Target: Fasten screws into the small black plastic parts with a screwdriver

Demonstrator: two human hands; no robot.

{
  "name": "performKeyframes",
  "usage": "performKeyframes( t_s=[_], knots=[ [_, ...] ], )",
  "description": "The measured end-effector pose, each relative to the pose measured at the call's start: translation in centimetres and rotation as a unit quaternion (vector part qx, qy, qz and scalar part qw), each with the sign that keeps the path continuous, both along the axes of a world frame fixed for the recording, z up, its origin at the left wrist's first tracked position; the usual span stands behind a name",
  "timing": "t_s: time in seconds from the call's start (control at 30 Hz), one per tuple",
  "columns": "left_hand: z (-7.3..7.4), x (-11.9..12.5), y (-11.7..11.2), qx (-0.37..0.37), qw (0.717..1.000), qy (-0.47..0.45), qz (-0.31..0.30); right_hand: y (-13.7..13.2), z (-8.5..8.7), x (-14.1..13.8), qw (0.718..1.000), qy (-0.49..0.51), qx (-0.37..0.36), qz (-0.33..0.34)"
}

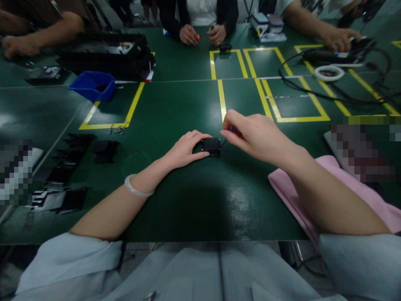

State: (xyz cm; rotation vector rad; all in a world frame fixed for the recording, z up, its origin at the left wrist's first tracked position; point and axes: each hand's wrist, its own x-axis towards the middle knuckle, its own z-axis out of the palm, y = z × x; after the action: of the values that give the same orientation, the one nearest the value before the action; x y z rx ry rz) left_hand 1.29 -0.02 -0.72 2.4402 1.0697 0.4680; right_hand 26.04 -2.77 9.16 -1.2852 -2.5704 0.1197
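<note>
In the head view a small black rectangular part (pixel 211 146) lies flat on the green table, with small bright spots at its edges. My left hand (pixel 185 149) grips it from the left, thumb along the near edge and fingers on the far edge. My right hand (pixel 250 134) is closed in a pinch just to the right. From its fingers a thin dark tool shaft (pixel 223 144) slants down to the part's right side. The rest of that tool is hidden in my hand, so its kind is unclear.
Small metal pieces (pixel 118 128), dark flat parts (pixel 70 159) and a black block (pixel 105 150) lie at left. Beyond are a blue bin (pixel 94 85) and black trays (pixel 106 54). Pink cloth (pixel 328 167) lies under my right forearm; cables (pixel 338 94) lie far right. Other people's hands work across the table.
</note>
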Motion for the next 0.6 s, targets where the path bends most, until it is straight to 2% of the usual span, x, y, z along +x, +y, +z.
performKeyframes(
  t_s=[0.37, 0.6],
  knots=[
    [0.08, 0.00, -0.04, -0.004, 1.000, 0.006, 0.003, -0.06, 0.03, 0.00, 1.000, 0.020, -0.006, 0.007],
    [0.12, 0.09, -0.03, -0.005, 1.000, 0.006, 0.003, -0.12, 0.16, -0.12, 1.000, -0.021, 0.008, -0.009]
  ],
)
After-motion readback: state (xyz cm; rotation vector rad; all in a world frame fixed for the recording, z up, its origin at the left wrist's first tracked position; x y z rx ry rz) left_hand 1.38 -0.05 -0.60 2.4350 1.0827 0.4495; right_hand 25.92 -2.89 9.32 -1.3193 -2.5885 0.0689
